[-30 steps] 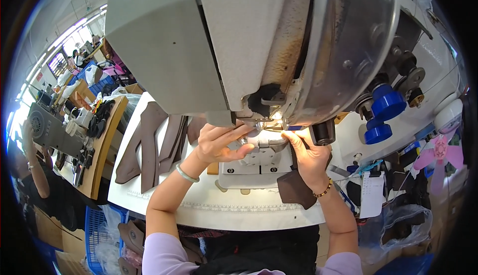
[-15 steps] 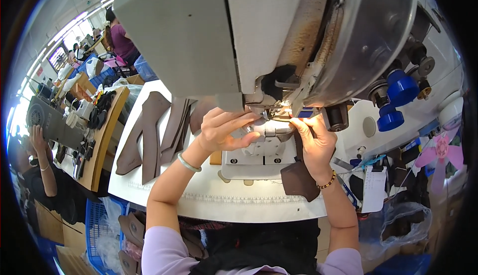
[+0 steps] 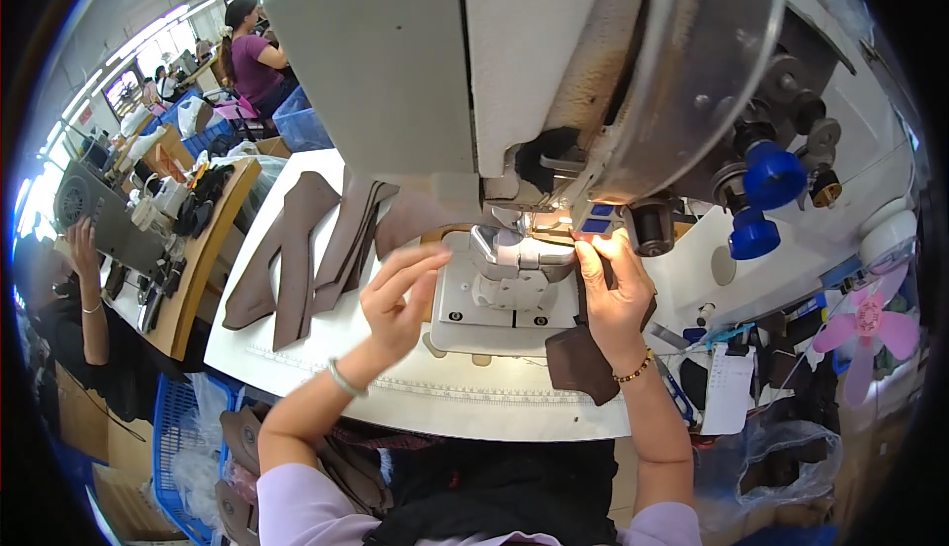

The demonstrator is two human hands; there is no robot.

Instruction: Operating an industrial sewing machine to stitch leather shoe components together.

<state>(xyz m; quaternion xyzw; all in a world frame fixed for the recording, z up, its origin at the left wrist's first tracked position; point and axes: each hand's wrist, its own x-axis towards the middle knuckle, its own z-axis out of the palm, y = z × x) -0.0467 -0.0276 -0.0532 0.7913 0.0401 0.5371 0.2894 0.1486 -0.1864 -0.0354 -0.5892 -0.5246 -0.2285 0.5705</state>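
Note:
A sewing machine (image 3: pixel 554 62) fills the upper middle, its lit needle area just above a metal arm (image 3: pixel 519 254). My left hand (image 3: pixel 400 299) hovers over the white table to the left of that arm, fingers stretched and slightly blurred, holding nothing. Beside the needle, thumb and fingers of my right hand (image 3: pixel 618 294) pinch a dark brown leather-like piece (image 3: pixel 583 363). Its wide end hangs below the hand over the table; the part at the needle is mostly hidden. Several flat brown pieces (image 3: pixel 297 259) lie at the table's left, some overlapping.
Blue knobs (image 3: pixel 774 175) jut from the machine's right side. A pink fan (image 3: pixel 866 321) stands at the far right, near a white paper (image 3: pixel 729 388). At lower left is a blue basket (image 3: pixel 176 437) with brown pieces beside it. A co-worker's hand (image 3: pixel 84 250) shows at the left.
My left hand has come away from the needle area, moving left and toward me, its fingers opening. My right hand stays by the needle with the brown piece. The view has shifted slightly.

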